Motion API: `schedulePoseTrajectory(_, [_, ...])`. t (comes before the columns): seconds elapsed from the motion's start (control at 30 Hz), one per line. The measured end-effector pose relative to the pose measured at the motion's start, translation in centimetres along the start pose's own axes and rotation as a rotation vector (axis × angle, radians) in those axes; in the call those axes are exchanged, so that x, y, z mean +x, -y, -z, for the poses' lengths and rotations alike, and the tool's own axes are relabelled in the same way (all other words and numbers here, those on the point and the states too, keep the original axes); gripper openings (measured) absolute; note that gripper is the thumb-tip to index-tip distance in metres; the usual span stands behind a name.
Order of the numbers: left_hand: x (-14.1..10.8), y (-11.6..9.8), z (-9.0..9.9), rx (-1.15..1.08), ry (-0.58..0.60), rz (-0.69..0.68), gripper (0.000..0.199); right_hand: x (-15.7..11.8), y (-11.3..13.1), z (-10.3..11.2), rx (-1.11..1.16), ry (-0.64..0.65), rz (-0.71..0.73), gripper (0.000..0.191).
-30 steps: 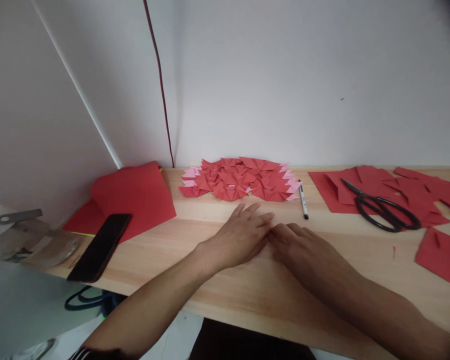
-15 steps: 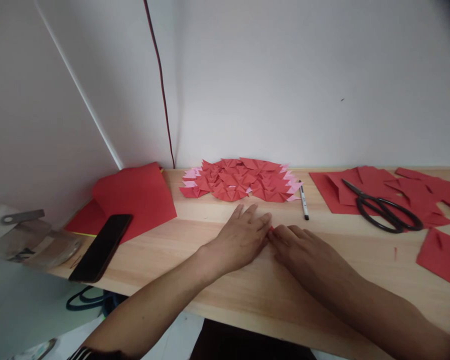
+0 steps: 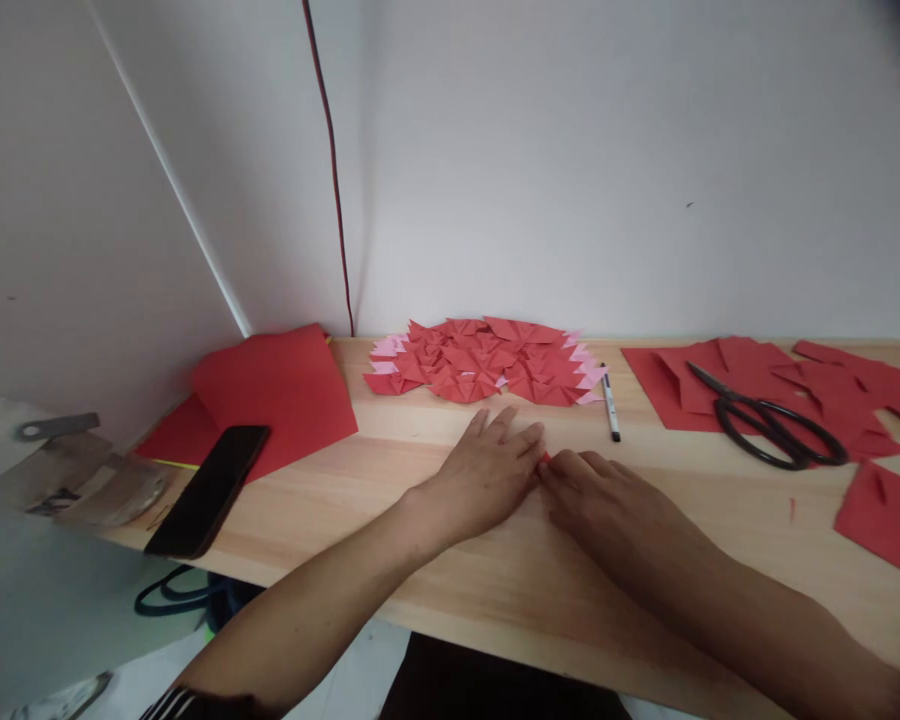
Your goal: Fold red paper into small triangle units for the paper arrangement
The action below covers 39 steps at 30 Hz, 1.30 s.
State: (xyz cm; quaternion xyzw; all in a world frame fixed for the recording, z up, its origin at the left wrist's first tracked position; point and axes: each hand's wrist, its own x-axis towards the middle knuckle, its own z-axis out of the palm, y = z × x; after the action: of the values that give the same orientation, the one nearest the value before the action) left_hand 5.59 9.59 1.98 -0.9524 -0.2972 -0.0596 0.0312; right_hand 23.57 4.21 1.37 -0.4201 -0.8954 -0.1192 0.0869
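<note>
My left hand [image 3: 493, 467] lies palm down on the wooden tabletop, its fingers stretched out and slightly apart. Close against it on the right, my right hand [image 3: 589, 490] has its fingers closed and pressed down. A small tip of red paper [image 3: 545, 457] shows between the two hands; the rest of that piece is hidden under them. Beyond my hands, by the wall, several folded red and pink paper pieces [image 3: 469, 372] lie in overlapping rows. To their right is a white marker pen [image 3: 610, 405] with dark ends.
Black-handled scissors [image 3: 776, 430] rest on cut red paper [image 3: 739, 365] at the right. Another red sheet [image 3: 885, 520] lies nearer me. At the left, a black phone [image 3: 208, 492] overlaps large red sheets [image 3: 285, 395], near a clear plastic container [image 3: 112, 487]. The table's front edge slopes below my forearms.
The view has shifted very slightly. Both hands stay in nearly the same place, with the red paper tip still between them.
</note>
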Motion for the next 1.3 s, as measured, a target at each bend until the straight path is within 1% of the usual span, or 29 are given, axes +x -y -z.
schedulePoseTrajectory(0.17, [0.1,0.6,0.3,-0.016,-0.045,-0.013,0.032,0.0,-0.1,0.1,0.016,0.038,0.013,0.02])
schedulePoseTrajectory(0.4, [-0.1,0.4,0.9,0.016,0.009,-0.018,0.035,0.1,-0.2,0.1,0.027,-0.014,0.01,0.019])
schedulePoseTrajectory(0.53, [-0.1,0.3,0.9,0.029,0.016,-0.007,0.035,0.4,-1.2,0.8,0.137,0.036,0.028,0.023])
schedulePoseTrajectory(0.63, [-0.1,0.3,0.8,0.03,0.009,-0.015,0.035,0.6,-1.9,1.2,0.216,0.051,-0.005,0.027])
schedulePoseTrajectory(0.8, [-0.1,0.4,0.6,0.026,-0.009,-0.028,0.036,0.9,-1.7,1.2,0.127,0.05,0.022,0.027])
schedulePoseTrajectory(0.87, [-0.1,0.3,0.6,0.024,-0.005,-0.029,0.036,1.0,-1.6,1.3,0.139,0.064,-0.013,0.026])
schedulePoseTrajectory(1.03, [-0.1,0.3,0.5,0.005,0.0,-0.017,0.035,0.8,-2.0,1.2,0.259,0.104,-0.124,0.024])
schedulePoseTrajectory(1.17, [-0.1,0.3,0.4,0.002,-0.016,-0.025,0.034,0.7,-2.1,1.0,0.176,0.108,-0.092,0.028])
schedulePoseTrajectory(1.3, [-0.1,0.3,0.5,-0.007,0.004,-0.015,0.034,0.7,-1.9,0.9,0.074,0.119,-0.057,0.031])
